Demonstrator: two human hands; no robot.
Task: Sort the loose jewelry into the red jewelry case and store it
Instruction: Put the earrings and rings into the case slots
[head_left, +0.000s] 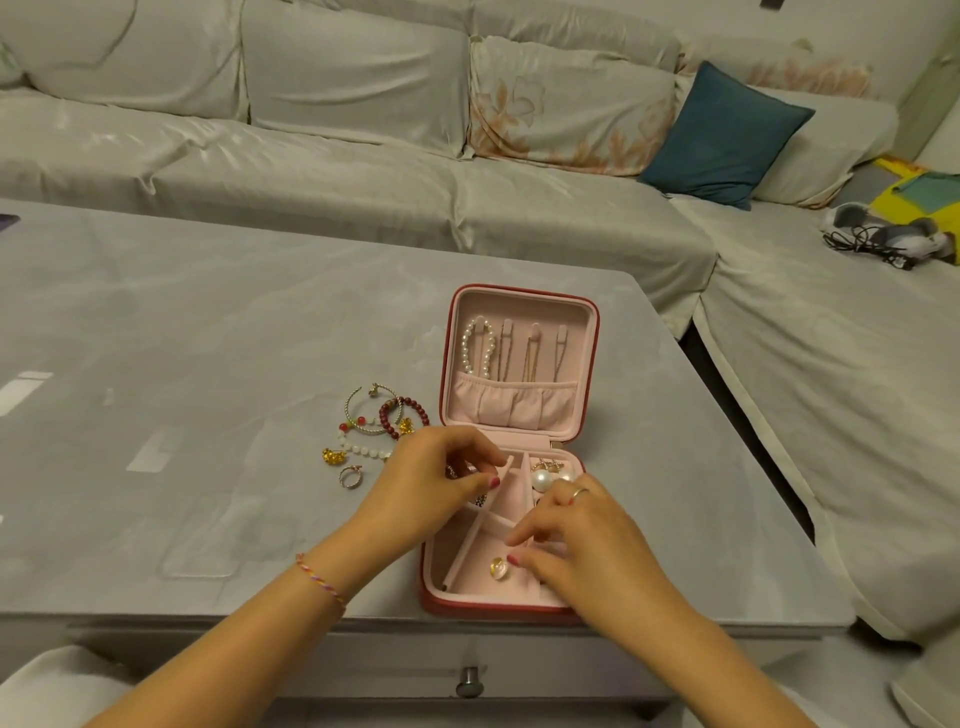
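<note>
The red jewelry case (448, 603) lies open on the grey table, pink inside. Its lid holds a pearl bracelet (478, 345) and thin chains (530, 353) above a pocket. Pearl earrings (544, 477) sit in a far compartment. A small gold earring (497, 567) lies in the near compartment. My right hand (582, 540) hovers over that compartment, its fingertips just beside the earring and apart from it. My left hand (441, 478) rests on the case's left side, thumb and finger pinching a pink divider (506, 465). Loose jewelry lies left of the case: a gold bangle (363, 410), a dark red bead bracelet (402, 415), a white bead bracelet (363, 448), a ring (350, 475).
The table's front edge (208, 618) runs just below the case, with a drawer knob (470, 682) beneath. A grey sofa (363, 171) wraps behind and right of the table, with a teal cushion (727, 135). Headphones with a cable (883, 239) lie at the far right.
</note>
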